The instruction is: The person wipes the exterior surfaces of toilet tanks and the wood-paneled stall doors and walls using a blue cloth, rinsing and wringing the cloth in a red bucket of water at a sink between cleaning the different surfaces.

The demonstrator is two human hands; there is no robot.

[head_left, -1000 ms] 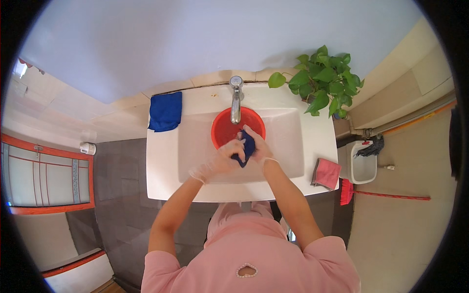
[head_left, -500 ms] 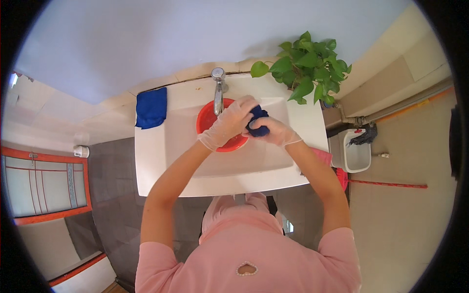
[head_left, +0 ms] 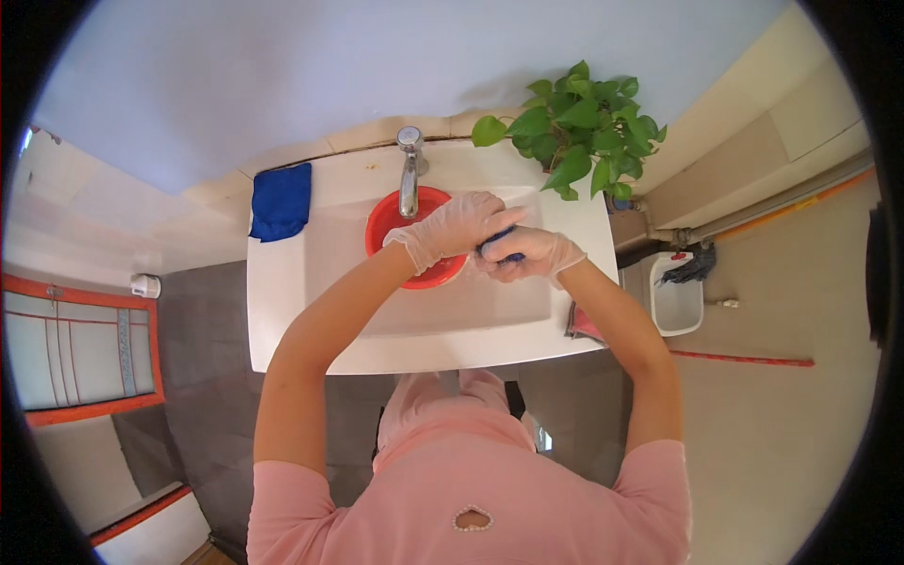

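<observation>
Both my hands wear thin clear gloves and squeeze a small dark blue cloth [head_left: 500, 247] over the white sink [head_left: 282, 311]. My left hand [head_left: 459, 226] lies on top of the cloth, just right of a red basin [head_left: 386, 226] that sits in the sink under the metal tap [head_left: 409, 174]. My right hand [head_left: 529, 254] cups the cloth from below and the right. Most of the cloth is hidden between the two hands.
A folded blue cloth [head_left: 281, 201] lies on the sink's back left corner. A leafy green plant [head_left: 576, 127] stands at the back right. A pink cloth [head_left: 584, 325] hangs at the sink's right edge. A white bin [head_left: 676, 297] and a red broom handle [head_left: 739, 359] are on the floor to the right.
My hands lifted the blue cloth out of the red basin and moved it right, over the sink bowl. They now close more tightly, hiding more of the cloth.
</observation>
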